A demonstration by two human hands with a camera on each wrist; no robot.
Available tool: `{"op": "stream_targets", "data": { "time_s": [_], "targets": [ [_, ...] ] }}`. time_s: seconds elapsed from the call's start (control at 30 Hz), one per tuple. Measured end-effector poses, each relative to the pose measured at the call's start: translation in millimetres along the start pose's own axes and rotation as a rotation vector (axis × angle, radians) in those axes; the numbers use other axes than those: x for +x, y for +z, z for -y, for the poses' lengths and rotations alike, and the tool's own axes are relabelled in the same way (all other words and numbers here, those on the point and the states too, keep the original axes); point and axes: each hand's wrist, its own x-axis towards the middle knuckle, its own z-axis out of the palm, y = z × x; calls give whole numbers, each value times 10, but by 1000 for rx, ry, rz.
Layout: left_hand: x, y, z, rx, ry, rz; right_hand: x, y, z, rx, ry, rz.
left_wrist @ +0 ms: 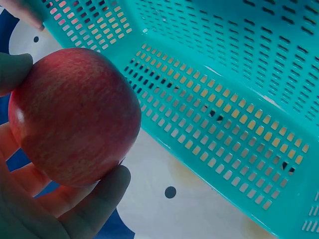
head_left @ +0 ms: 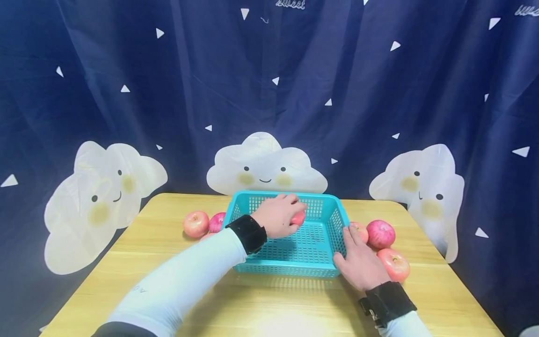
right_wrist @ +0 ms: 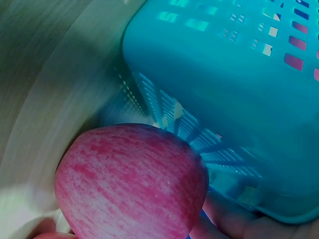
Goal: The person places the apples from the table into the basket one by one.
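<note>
My left hand holds a red apple over the turquoise plastic basket. In the left wrist view, fingers and thumb curve round the apple, with the basket's slotted wall beyond it. At the basket's right side rests my right hand, its fingers fairly straight against the rim and the thumb near the front corner. A pink-red apple lies close by that hand in the right wrist view, beside the basket's outer wall. The slotted floor of the basket shows bare in the head view.
Left of the basket are several apples, among them a pale pink one and a darker one. To the right lie a dark pink apple and a paler one. Behind the wooden table hangs a blue cloud-print curtain.
</note>
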Motion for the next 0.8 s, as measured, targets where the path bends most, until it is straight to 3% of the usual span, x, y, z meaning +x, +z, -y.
{"op": "stream_targets", "data": {
  "time_s": [0.47, 0.8],
  "targets": [
    [280, 146, -159, 41, 50, 17, -21, -8, -11, -10, -19, -14],
    [471, 216, -205, 46, 20, 41, -14, -5, -8, -7, -27, -10]
  ]
}}
